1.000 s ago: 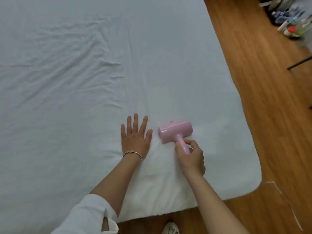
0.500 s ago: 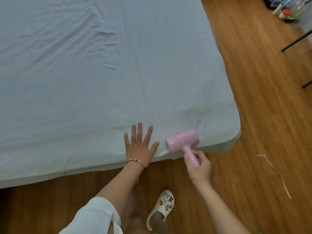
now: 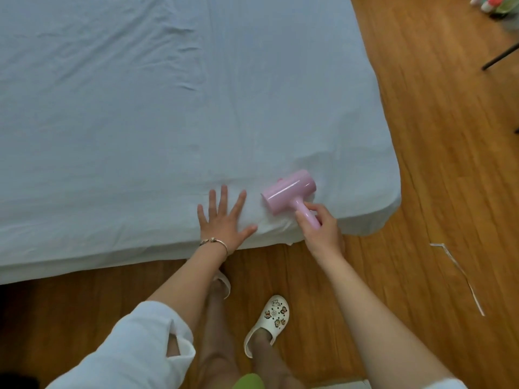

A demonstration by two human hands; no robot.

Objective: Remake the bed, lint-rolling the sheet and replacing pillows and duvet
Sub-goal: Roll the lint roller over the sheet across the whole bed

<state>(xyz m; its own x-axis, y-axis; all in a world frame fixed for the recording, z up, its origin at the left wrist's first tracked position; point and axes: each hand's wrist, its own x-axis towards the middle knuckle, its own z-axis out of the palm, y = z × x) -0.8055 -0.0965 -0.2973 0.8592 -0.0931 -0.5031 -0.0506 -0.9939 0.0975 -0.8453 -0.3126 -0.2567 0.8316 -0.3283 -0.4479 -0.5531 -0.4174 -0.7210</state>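
A pale blue sheet (image 3: 168, 122) covers the whole bed, with creases toward the upper left. A pink lint roller (image 3: 289, 193) lies on the sheet near the bed's front right corner. My right hand (image 3: 323, 234) grips its short handle from below. My left hand (image 3: 224, 220) presses flat on the sheet just left of the roller, fingers spread, at the front edge. No pillows or duvet are in view.
Wooden floor (image 3: 435, 136) runs along the right and front of the bed. My feet in white slippers (image 3: 269, 321) stand close to the bed. A thin pale strip (image 3: 460, 276) lies on the floor at right. Bottles (image 3: 491, 2) and a dark furniture leg (image 3: 500, 56) sit far right.
My view has pulled back from over the bed, so the bed's front edge and floor now show. Both hands have come back with it and now sit at the bed's front edge.
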